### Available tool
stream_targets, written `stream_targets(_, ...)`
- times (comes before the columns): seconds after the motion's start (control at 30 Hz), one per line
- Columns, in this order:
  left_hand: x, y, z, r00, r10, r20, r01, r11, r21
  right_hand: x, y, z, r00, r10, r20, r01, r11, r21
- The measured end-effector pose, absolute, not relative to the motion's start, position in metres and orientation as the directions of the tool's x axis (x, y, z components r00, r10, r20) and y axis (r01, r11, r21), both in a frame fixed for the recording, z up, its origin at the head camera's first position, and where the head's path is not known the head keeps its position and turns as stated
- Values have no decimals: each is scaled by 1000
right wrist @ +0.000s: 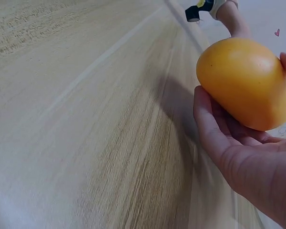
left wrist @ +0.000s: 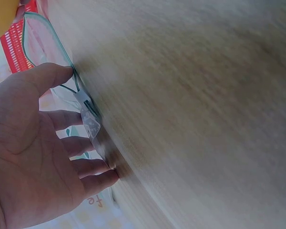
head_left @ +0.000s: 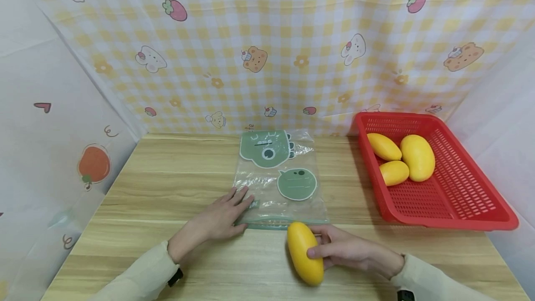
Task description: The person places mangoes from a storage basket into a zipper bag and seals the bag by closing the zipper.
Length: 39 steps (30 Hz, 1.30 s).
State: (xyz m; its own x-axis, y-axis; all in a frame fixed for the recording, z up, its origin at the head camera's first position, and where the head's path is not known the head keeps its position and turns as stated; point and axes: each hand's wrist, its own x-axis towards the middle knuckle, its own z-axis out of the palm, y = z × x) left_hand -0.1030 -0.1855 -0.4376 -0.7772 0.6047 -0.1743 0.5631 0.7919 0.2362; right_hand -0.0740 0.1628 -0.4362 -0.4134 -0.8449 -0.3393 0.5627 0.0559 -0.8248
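A clear zip bag [head_left: 267, 185] printed with green cartoon shapes lies flat on the table, its green-edged mouth toward me. My left hand [head_left: 221, 215] rests spread on the bag's near left corner. In the left wrist view, the thumb of the left hand [left wrist: 43, 138] meets the bag's green rim [left wrist: 62, 45], which stands parted in a loop. A yellow mango [head_left: 304, 254] is gripped in my right hand [head_left: 344, 250], just in front of the mouth. The right wrist view shows the mango [right wrist: 245, 83] held above the wood, thumb on one side and fingers beneath.
On the right stands a red plastic basket [head_left: 451, 221] with three more yellow mangoes [head_left: 418, 158] in its left part. A checked cloth [head_left: 292, 59] hangs behind the wooden table [head_left: 179, 171], and white cloth covers both sides.
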Motion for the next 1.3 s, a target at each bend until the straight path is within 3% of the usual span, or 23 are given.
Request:
stream_targets(0.2, -103, -185, -436, -779, 602, -175, 559, 794, 240, -74, 160, -438, -391, -866, -311, 560, 45, -827)
stream_targets(0.63, -102, -184, -435, -788, 586, -187, 544, 806, 234, -67, 156, -441, -446, -824, -349, 560, 47, -827)
stream_targets(1.3, -102, -183, -434, -785, 588, -198, 544, 805, 235, -57, 147, -440, -432, -800, -417, 594, 95, -799)
